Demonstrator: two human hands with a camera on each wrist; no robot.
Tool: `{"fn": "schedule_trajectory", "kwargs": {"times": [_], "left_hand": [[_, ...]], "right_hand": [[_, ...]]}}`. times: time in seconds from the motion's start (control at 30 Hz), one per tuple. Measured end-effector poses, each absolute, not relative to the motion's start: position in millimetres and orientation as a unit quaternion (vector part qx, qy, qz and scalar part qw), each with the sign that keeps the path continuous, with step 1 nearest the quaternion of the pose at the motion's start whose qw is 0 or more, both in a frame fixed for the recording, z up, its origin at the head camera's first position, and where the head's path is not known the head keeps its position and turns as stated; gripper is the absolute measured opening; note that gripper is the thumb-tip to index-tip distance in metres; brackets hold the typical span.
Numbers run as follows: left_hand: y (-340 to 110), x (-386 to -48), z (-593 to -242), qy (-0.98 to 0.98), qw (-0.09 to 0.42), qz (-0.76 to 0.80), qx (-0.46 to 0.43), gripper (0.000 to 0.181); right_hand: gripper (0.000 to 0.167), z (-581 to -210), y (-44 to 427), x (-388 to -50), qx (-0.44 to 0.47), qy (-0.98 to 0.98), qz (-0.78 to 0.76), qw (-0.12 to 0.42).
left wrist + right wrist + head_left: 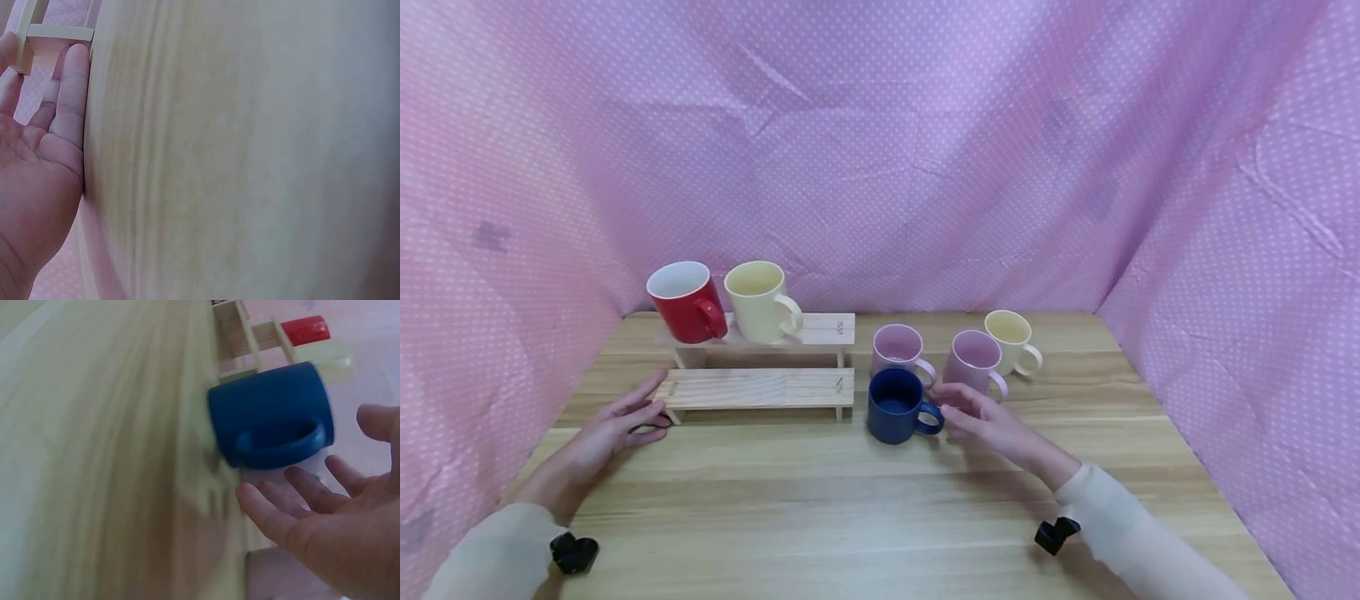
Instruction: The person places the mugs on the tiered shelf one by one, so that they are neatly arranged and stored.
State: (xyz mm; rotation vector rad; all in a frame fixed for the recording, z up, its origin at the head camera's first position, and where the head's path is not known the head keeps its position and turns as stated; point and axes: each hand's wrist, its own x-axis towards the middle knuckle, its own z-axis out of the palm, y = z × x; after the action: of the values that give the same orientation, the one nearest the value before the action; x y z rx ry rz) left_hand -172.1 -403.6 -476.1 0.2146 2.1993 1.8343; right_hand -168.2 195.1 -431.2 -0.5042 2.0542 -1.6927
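Observation:
A dark blue mug (893, 408) stands on the wooden table, its handle turned right. My right hand (988, 421) is beside that handle, fingers spread and loosely bent. In the right wrist view the fingers (269, 515) lie just beside the blue mug (269, 412) and are not wrapped round it. My left hand (621, 429) is at the left end of the low front shelf (760, 388). Its fairly straight fingers (72, 94) touch the shelf's end and leg in the left wrist view.
On the rear shelf (820, 329) stand a red mug (688, 312) with a white inside and a cream mug (756, 308). One pink mug (897, 343) is behind the blue one; another pink mug (972, 367) and a cream mug (1009, 337) stand farther right. Pink dotted cloth (880, 167) surrounds the table.

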Motion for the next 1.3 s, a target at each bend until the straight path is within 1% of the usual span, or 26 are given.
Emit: {"fn": "schedule_trajectory", "kwargs": {"times": [0.13, 0.23, 0.33, 0.47, 0.57, 0.77, 0.97, 1.3], "left_hand": [[-403, -171, -476, 0.761, 0.136, 0.630, 0.072, 0.062], [-402, -170, -476, 0.764, 0.135, 0.627, 0.068, 0.063], [-401, -171, -476, 0.768, 0.136, 0.622, 0.062, 0.063], [-397, -171, -476, 0.771, 0.143, 0.619, 0.047, 0.064], [-396, -171, -476, 0.768, 0.147, 0.623, 0.037, 0.065], [-398, -170, -474, 0.769, 0.136, 0.622, 0.058, 0.064], [-401, -173, -473, 0.764, 0.139, 0.627, 0.063, 0.063], [-402, -173, -475, 0.769, 0.137, 0.621, 0.063, 0.062]], "right_hand": [[0.052, -444, 198, -169, -0.165, 0.727, -0.619, 0.247], [0.049, -453, 199, -173, -0.165, 0.716, -0.627, 0.259], [0.050, -461, 199, -175, -0.161, 0.694, -0.645, 0.277], [0.054, -462, 198, -180, -0.120, 0.650, -0.680, 0.319], [0.054, -458, 196, -187, -0.091, 0.627, -0.693, 0.342], [0.044, -454, 194, -198, -0.093, 0.605, -0.694, 0.379], [0.032, -454, 192, -198, -0.097, 0.604, -0.690, 0.386], [0.031, -454, 191, -199, -0.100, 0.613, -0.680, 0.388]]}}
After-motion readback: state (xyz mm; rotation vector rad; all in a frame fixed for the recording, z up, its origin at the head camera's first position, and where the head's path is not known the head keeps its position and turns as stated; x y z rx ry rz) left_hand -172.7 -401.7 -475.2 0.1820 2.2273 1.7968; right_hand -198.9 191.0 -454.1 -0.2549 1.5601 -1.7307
